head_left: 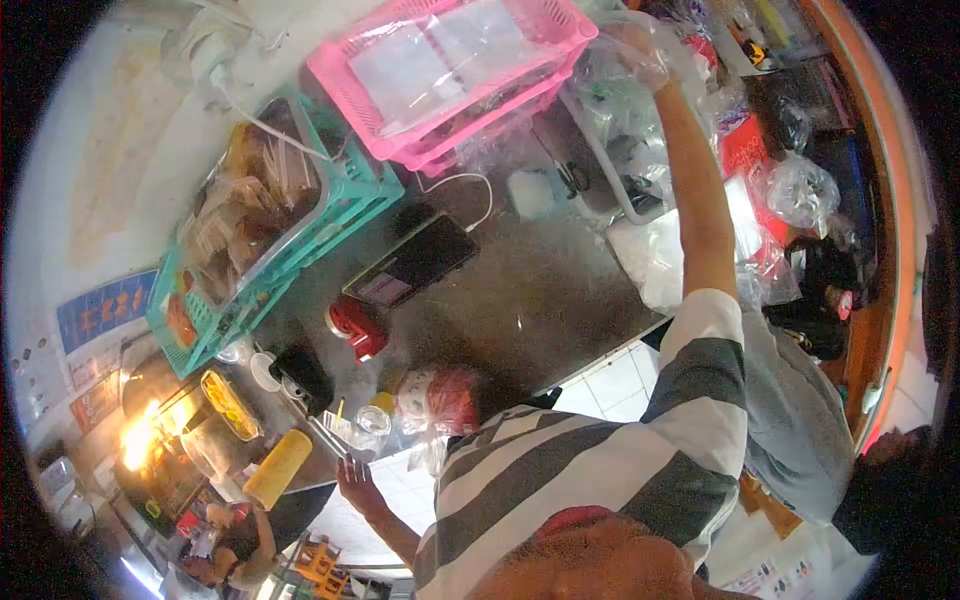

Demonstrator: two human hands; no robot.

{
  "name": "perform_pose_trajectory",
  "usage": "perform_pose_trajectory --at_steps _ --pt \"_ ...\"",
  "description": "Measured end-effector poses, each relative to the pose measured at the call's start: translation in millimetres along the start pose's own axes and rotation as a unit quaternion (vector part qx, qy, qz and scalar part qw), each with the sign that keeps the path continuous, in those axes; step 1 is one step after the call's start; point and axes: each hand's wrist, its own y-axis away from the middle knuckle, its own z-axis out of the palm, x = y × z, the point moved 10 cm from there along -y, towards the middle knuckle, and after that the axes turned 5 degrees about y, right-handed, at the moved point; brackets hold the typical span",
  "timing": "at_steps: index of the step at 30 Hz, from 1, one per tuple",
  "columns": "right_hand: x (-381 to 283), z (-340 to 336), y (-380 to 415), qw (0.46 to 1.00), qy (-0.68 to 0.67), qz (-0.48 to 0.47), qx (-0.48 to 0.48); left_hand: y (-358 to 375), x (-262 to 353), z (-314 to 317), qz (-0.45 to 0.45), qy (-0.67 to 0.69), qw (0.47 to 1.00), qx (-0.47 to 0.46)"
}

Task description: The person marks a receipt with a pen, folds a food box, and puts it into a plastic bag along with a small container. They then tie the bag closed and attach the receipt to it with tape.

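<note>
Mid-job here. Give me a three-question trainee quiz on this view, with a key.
1. Which hand is among the clear plastic bags? A) left B) right
2. True or false: in the view, the teal basket is right of the pink basket.
3. Fill in: a white ____ meets a corner of the dark-screened device.

Key:
1. B, the right hand.
2. False; the teal basket is left of the pink basket.
3. Cable.

A dark phone (430, 255), white cable (491, 200) attached, lies near a teal basket (350, 190).

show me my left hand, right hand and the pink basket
Left hand (358, 484): head view, middle of the hand
Right hand (642, 56): head view, middle of hand
Pink basket (391, 149): head view, lower corner
</note>
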Motion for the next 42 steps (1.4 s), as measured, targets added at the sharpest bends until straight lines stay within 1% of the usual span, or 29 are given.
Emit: perform_pose_trajectory --at_steps 5,6,9,13,14,15,16,17,18,19,20,21,22,23,24,25,26,28,29,30,31,32,33,35,37,38,40,41,42 --pt "51.6 -26.3 19.0 0.979 -0.019 0.162 -0.120 4.6 -3.0 -5.4 -0.008 0.002 1.000 0.014" --pt "60.1 -31.3 21.9 0.973 -0.023 0.182 -0.138 -0.8 -6.5 -9.0 -0.004 -0.004 1.000 -0.011" --pt "78.9 -45.6 19.8 0.957 -0.050 0.209 -0.193 6.4 -1.2 -0.4 -0.006 0.026 0.999 0.028" --pt "108.2 -88.5 11.7 0.924 -0.099 0.246 -0.274 8.0 -1.1 0.5 0.007 0.036 0.999 0.000" --pt "116.4 -111.2 12.7 0.919 -0.115 0.270 -0.263 6.1 -3.1 -3.6 0.016 0.084 0.996 0.028" --pt "103.0 -168.2 16.9 0.885 -0.321 0.329 -0.070 -3.7 -12.1 -16.6 0.014 0.089 0.995 0.030" --pt "99.1 -201.5 29.1 0.929 -0.061 0.337 -0.140 -14.6 -0.8 -17.6 0.142 -0.152 0.978 -0.021" --pt "86.0 -232.8 37.4 0.902 0.066 0.386 -0.185 -13.8 -5.1 -17.1 0.167 -0.204 0.964 -0.037" --pt "70.6 -265.7 47.7 0.848 0.199 0.423 -0.250 -11.1 -8.6 -15.8 0.193 -0.255 0.946 -0.051" --pt "52.7 -299.9 59.6 0.776 0.306 0.448 -0.322 -9.1 -9.7 -7.7 0.127 -0.122 0.984 -0.021" --pt "38.2 -319.5 68.0 0.776 0.352 0.456 -0.256 2.7 -6.7 2.1 0.068 0.053 0.996 -0.013" --pt "16.2 -342.0 71.1 0.827 0.310 0.456 -0.110 -31.6 -47.5 -36.8 0.025 0.075 0.997 -0.009" --pt "-4.8 -358.5 70.4 0.878 0.203 0.430 0.053 14.8 -9.5 6.3 0.008 0.022 0.999 0.037" --pt "-27.8 -370.2 70.5 0.901 0.045 0.385 0.196 -13.7 -40.6 -15.1 -0.008 0.064 0.998 0.014" --pt "-59.3 -376.3 68.2 0.884 -0.138 0.340 0.290 -24.9 -45.6 -18.6 0.063 0.028 0.998 -0.005" --pt "-98.1 -370.8 59.6 0.849 -0.290 0.302 0.323 -14.8 -29.8 -0.4 0.121 0.058 0.990 -0.039" --pt "-152.6 -357.5 49.0 0.820 -0.403 0.270 0.303 -13.8 -16.1 13.5 0.139 0.004 0.988 -0.061" --pt "-282.0 -339.9 31.4 0.815 -0.513 0.159 0.219 8.9 15.2 40.8 0.136 0.083 0.984 -0.082" --pt "-368.7 -326.6 24.6 0.822 -0.553 0.078 0.110 10.2 17.0 43.8 0.115 0.097 0.985 -0.089" --pt "-457.6 -341.1 18.8 0.739 -0.649 0.177 0.048 5.9 16.6 38.9 0.117 0.105 0.984 -0.088" --pt "-525.0 -311.7 32.1 0.694 -0.694 0.186 -0.031 2.0 8.1 35.0 0.104 0.114 0.983 -0.100" --pt "-595.2 -317.8 26.0 0.642 -0.763 0.062 -0.043 1.0 1.0 34.6 0.088 0.123 0.982 -0.114" --pt "-658.4 -310.6 29.2 0.610 -0.782 0.035 -0.125 0.6 0.6 33.6 0.086 0.128 0.981 -0.119" --pt "-754.0 -278.9 42.9 0.563 -0.806 0.036 -0.178 3.4 5.7 31.4 0.081 0.148 0.979 -0.119" --pt "-818.2 -233.3 56.9 0.628 -0.768 0.028 -0.124 3.1 4.3 26.3 0.082 0.180 0.971 -0.135" --pt "-841.2 -218.0 68.2 0.636 -0.761 0.023 -0.125 1.9 3.4 23.6 0.083 0.202 0.966 -0.141" --pt "-891.0 -168.9 96.1 0.402 -0.870 0.139 -0.248 -2.3 4.2 19.1 0.085 0.234 0.957 -0.149" --pt "-900.5 -162.7 104.0 0.409 -0.867 0.137 -0.250 -0.2 5.6 16.3 0.093 0.232 0.957 -0.147" --pt "-909.3 -176.1 105.1 0.561 -0.800 0.003 -0.215 2.5 7.2 11.5 0.101 0.230 0.957 -0.147"
